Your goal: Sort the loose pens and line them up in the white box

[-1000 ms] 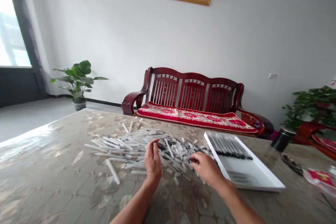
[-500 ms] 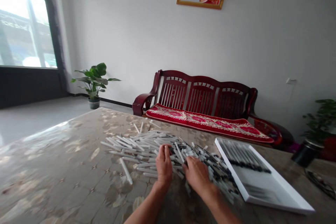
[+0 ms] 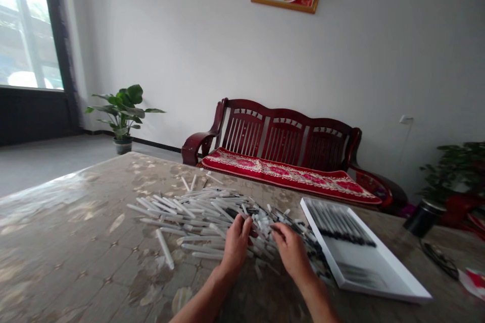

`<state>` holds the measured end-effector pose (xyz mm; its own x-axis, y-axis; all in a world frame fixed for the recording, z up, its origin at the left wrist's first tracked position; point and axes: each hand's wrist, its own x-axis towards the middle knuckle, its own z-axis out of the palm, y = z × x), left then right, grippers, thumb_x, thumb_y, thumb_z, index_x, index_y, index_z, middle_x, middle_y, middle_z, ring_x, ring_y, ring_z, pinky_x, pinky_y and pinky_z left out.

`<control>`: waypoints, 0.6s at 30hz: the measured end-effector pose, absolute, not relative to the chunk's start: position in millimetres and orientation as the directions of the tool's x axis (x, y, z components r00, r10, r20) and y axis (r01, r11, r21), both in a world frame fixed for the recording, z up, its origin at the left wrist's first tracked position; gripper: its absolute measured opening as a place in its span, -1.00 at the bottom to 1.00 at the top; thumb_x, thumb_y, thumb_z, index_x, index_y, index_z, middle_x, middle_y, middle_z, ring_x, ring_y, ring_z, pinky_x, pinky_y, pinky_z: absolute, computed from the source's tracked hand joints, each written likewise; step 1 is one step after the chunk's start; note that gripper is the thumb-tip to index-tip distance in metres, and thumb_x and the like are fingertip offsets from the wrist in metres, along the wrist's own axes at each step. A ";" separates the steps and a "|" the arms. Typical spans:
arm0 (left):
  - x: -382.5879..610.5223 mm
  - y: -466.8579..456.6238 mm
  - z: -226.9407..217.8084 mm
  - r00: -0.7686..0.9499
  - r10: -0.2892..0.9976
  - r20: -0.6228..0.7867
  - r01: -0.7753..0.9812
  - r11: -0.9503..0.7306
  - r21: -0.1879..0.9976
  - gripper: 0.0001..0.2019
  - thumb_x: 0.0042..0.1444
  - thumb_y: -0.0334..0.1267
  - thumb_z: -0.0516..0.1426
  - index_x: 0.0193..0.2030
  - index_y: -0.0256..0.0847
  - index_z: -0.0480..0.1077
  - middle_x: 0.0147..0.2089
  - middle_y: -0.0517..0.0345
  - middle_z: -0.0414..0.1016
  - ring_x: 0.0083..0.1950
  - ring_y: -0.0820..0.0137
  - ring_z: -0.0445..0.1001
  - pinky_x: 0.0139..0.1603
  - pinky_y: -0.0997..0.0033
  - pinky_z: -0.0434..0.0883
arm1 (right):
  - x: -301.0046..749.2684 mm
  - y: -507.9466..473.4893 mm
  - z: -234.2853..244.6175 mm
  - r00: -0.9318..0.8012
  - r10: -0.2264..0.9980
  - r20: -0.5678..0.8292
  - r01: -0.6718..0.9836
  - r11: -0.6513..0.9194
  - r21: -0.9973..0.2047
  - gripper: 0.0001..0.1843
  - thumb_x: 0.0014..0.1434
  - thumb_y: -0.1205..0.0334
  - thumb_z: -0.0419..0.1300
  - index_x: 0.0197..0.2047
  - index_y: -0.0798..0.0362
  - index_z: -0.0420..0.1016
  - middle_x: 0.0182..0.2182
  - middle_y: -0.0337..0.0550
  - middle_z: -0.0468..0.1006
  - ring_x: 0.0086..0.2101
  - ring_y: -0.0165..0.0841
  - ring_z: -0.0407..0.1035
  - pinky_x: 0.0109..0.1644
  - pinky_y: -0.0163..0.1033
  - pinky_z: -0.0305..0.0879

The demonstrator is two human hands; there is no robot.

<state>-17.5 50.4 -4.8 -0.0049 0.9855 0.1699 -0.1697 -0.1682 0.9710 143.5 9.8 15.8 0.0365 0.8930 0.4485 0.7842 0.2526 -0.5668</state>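
A loose heap of white pen barrels and dark refills [image 3: 197, 209] lies spread on the marbled table [image 3: 76, 242]. My left hand [image 3: 235, 244] rests on the heap's near edge, its fingers curled round a pen part. Beside it, my right hand [image 3: 292, 254] has thumb and fingers pinched on another small part. The two hands almost meet over the middle of the heap. To the right lies a white tray [image 3: 379, 282] with a row of dark pens [image 3: 339, 222] at its far end.
A red wooden bench [image 3: 288, 151] with a patterned cushion stands behind the table. Potted plants stand at left [image 3: 121, 111] and far right [image 3: 454, 166]. A black cup [image 3: 422, 217], a dark cord [image 3: 439, 257] and a red paper [image 3: 473, 278] lie near the table's right edge.
My left hand went from lying flat on the heap to curling round a part. My right hand shifted slightly right and pinched. The view swung a little to the right.
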 end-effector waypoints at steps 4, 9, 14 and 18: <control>-17.2 49.5 2.9 -0.053 0.996 0.070 -0.328 -0.084 0.941 -0.66 0.06 0.12 0.09 -0.34 -0.14 0.27 -0.43 0.19 0.52 -0.50 0.36 0.49 -0.58 0.45 0.35 | 191.5 10.0 16.9 0.214 0.935 0.282 0.919 -0.095 -0.383 -0.77 0.20 0.32 0.05 -0.24 -0.01 0.54 -0.24 -0.14 0.65 -0.22 -0.31 0.52 -0.16 -0.31 0.32; -15.6 48.1 6.1 -0.047 0.996 0.081 -0.385 -0.093 0.918 -0.64 0.00 0.09 0.17 -0.29 -0.16 0.27 -0.36 0.14 0.56 -0.42 0.36 0.56 -0.50 0.45 0.43 | 210.5 7.7 12.6 0.243 0.960 0.140 0.963 -0.221 -0.155 -0.81 0.18 0.32 0.10 -0.19 0.01 0.54 -0.20 -0.09 0.64 -0.16 -0.29 0.51 -0.19 -0.33 0.26; -13.3 46.7 2.2 -0.023 0.991 0.130 -0.424 -0.127 0.897 -0.60 -0.10 0.06 0.26 -0.28 -0.18 0.29 -0.35 0.12 0.56 -0.40 0.35 0.57 -0.48 0.44 0.45 | 203.9 3.8 18.9 0.262 0.963 0.063 0.963 -0.255 -0.090 -0.63 0.16 0.44 -0.01 -0.09 -0.02 0.53 -0.12 -0.08 0.64 -0.11 -0.27 0.51 -0.22 -0.31 0.25; -11.6 45.9 3.3 -0.039 0.996 0.086 -0.438 -0.094 0.894 -0.57 -0.13 0.06 0.28 -0.25 -0.18 0.29 -0.36 0.12 0.57 -0.42 0.37 0.55 -0.48 0.44 0.45 | 205.5 0.3 21.3 0.273 0.961 0.044 0.961 -0.271 -0.056 -0.59 0.13 0.47 -0.03 -0.11 -0.01 0.55 -0.10 -0.07 0.63 -0.07 -0.26 0.50 -0.21 -0.32 0.25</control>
